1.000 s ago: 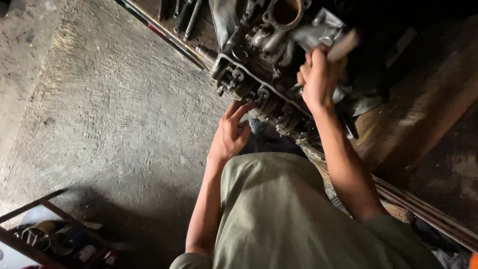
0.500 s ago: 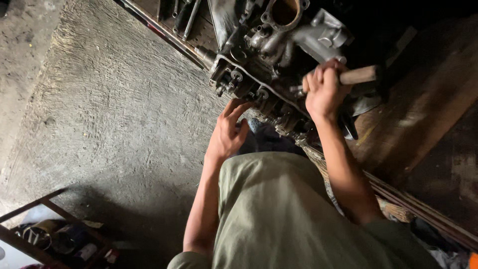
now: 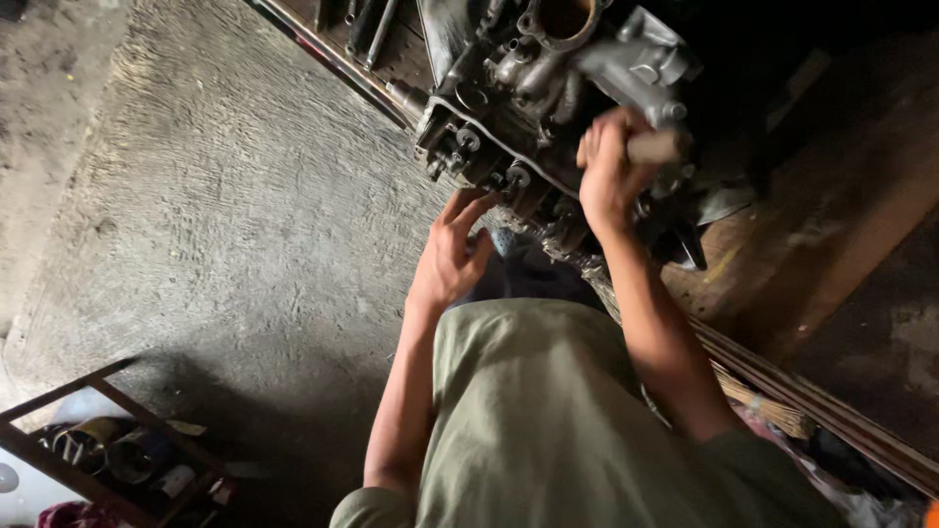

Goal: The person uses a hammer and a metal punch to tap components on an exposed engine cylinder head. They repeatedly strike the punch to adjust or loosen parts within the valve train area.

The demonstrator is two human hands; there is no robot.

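Note:
A dark, greasy engine block (image 3: 548, 88) stands at the top centre of the head view, with a round bore at its top. My right hand (image 3: 606, 171) is closed around a pale wooden tool handle (image 3: 657, 147) held against the engine's right side; the tool's working end is hidden. My left hand (image 3: 452, 256) has its fingers spread and its fingertips touching the engine's lower left edge, holding nothing. My olive-green shirt (image 3: 548, 420) fills the lower middle.
Rough grey concrete floor (image 3: 215, 196) spreads to the left. A rusty metal rack (image 3: 108, 440) with cans and small parts sits at the lower left. Long metal rods (image 3: 822, 401) and a wooden board (image 3: 841, 244) lie to the right.
My right hand has swung the wooden handle about, from pointing up to pointing right, and now grips it lower against the engine. My left hand has stayed on the engine's edge.

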